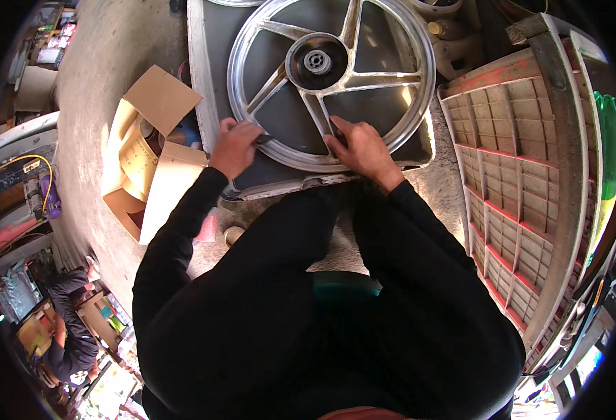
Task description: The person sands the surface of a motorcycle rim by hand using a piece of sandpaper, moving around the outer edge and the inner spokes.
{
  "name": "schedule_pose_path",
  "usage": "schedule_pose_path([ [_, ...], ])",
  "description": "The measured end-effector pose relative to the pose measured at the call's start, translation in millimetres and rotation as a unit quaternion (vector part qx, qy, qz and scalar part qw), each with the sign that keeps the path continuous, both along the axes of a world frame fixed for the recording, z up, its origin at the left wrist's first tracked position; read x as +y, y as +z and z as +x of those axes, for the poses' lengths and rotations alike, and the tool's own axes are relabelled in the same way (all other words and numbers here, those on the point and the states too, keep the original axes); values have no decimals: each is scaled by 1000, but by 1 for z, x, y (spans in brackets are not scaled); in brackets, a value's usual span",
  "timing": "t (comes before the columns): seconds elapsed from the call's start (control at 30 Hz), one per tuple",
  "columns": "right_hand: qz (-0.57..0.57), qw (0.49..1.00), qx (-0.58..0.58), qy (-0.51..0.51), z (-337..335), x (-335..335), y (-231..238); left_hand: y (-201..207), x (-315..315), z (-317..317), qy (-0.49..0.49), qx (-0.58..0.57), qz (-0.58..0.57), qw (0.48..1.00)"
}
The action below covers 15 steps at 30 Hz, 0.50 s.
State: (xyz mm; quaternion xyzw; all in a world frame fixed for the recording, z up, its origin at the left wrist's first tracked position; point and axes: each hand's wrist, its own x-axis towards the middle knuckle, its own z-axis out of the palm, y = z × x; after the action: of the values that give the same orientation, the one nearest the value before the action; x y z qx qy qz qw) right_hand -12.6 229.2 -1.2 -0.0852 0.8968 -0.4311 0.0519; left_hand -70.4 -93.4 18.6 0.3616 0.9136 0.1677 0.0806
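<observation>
We find the alloy wheel [330, 77] lying flat on a grey tray [206, 84]. Our left hand [234, 145] pinches a thin dark tool [264, 138] at the rim; our right hand [360, 147], fingers spread, presses a spoke. Advisable: hold the wheel firmly, guide the tool in short strokes.

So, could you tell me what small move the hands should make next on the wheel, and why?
Probably draw the tool in the left hand a little further along the rim. Its tip lies at the near rim of the wheel, while the right hand presses flat on the rim near a spoke, steadying it.
</observation>
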Motion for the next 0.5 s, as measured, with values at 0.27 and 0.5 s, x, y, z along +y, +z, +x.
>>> schedule_pose_path([
  [0.27,-10,1000,-3,-3,1,0,-1,-9,7,16,27,-10,35,999],
  [0.5,-7,1000,-7,-7,1,-1,-2,-4,32,35,-22,-50,93,994],
])
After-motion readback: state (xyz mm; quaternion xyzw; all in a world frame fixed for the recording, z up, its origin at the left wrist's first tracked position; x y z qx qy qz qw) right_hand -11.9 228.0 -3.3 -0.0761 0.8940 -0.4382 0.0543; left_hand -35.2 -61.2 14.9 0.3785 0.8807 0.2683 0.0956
